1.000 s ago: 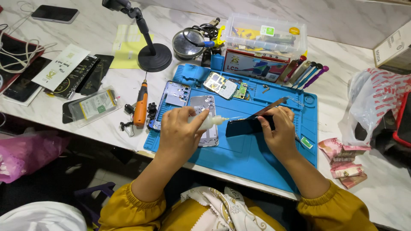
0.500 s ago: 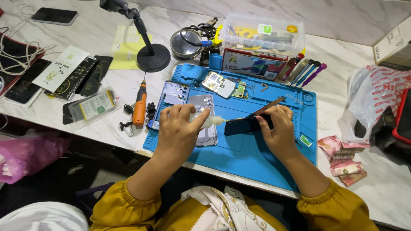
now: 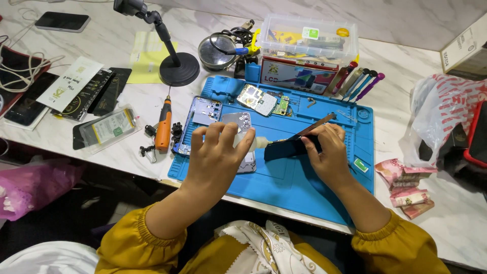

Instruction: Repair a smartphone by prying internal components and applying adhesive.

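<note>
My left hand [image 3: 218, 155] grips a small white glue tube [image 3: 257, 143] whose nozzle touches the left end of a dark flat part [image 3: 284, 149]. My right hand [image 3: 327, 152] holds that dark part tilted above the blue work mat [image 3: 289, 182]; a thin dark strip [image 3: 314, 127] rises from it toward the upper right. Under my left hand lies an opened phone frame [image 3: 203, 114] with a silver plate [image 3: 236, 120]. A circuit board [image 3: 256, 99] rests further back on the mat.
An orange electric screwdriver [image 3: 163, 130] lies left of the mat. Behind stand a black microphone stand base [image 3: 179, 68], a magnifier [image 3: 215, 50], a clear parts box [image 3: 309, 35] and several coloured tools [image 3: 357, 81]. Banknotes [image 3: 406, 185] and a plastic bag [image 3: 446, 116] lie right.
</note>
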